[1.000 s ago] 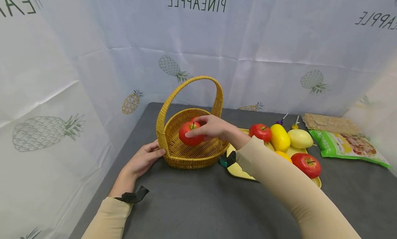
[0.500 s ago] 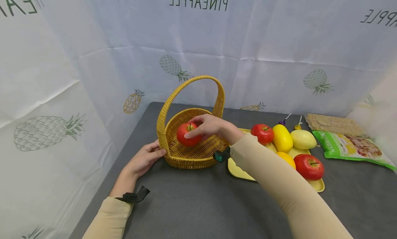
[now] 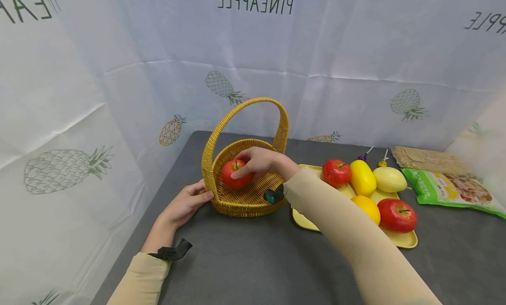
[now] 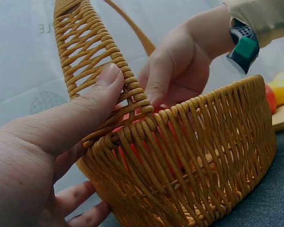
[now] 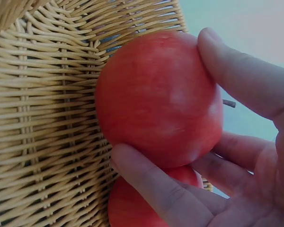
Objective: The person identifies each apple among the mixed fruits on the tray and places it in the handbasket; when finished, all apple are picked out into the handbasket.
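Observation:
A woven wicker basket with a tall arched handle stands on the table. My left hand grips its left side, the thumb lying over the foot of the handle in the left wrist view. Inside the basket, my right hand holds a red apple between thumb and fingers, the stem pointing up. Below that one, a second red apple shows in the right wrist view, partly covered by the fingers. From the head, the second apple is hidden.
Right of the basket lies a pale yellow tray bearing red apples, a yellow mango-like fruit, a pale yellow fruit and an orange fruit. Behind it are lollipops, a green bag and a flat brown packet.
My right hand has carried the apple left and slightly lower inside the basket, and the second apple has gone out of the head view. My left hand keeps its grip.

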Available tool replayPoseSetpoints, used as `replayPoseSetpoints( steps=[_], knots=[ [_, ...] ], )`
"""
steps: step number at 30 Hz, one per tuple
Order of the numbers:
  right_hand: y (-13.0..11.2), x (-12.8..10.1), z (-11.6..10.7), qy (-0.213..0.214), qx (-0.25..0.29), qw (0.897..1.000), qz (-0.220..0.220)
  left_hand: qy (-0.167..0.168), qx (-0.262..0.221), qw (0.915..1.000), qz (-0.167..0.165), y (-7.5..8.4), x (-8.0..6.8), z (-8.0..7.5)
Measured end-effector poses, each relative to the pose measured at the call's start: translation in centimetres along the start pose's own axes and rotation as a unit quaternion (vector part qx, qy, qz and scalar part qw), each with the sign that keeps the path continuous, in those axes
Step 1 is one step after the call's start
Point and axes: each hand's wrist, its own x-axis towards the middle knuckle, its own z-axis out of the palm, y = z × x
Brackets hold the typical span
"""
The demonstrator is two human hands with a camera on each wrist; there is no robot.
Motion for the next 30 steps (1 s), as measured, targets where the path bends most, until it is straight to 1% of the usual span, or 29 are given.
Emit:
replayPoseSetpoints(
  steps=[8,16,20,23,26,27,30],
  knots=[
    [-0.3,0.7,0.4,-0.009,-0.018,1.0,0.005,0.0,-0.001,1.0,0.001,0.1,-0.1,0.0],
    [-0.2,1.0,0.9,-0.002,-0.041,0.999,0.024,-0.005,-0.004,1.0,0.006,0.0,0.0,0.1],
    [-0.3,0.7,0.9,-0.008,-0.083,0.996,0.032,-0.005,-0.006,1.0,0.004,-0.2,0.1,0.2],
    [-0.5,0.3,0.6,-0.009,-0.151,0.988,0.023,-0.002,-0.005,1.0,0.003,-0.2,0.2,0.3],
    [-0.7,-0.1,0.2,-0.007,-0.186,0.983,0.008,0.0,-0.004,1.0,0.003,-0.2,0.2,0.3],
    [-0.8,-0.3,0.1,-0.006,-0.192,0.981,0.003,0.0,-0.004,1.0,0.003,-0.2,0.2,0.2],
    [-1.0,-0.7,-0.1,-0.007,-0.178,0.984,-0.005,0.002,-0.003,1.0,0.005,-0.1,0.0,0.0]
  ],
)
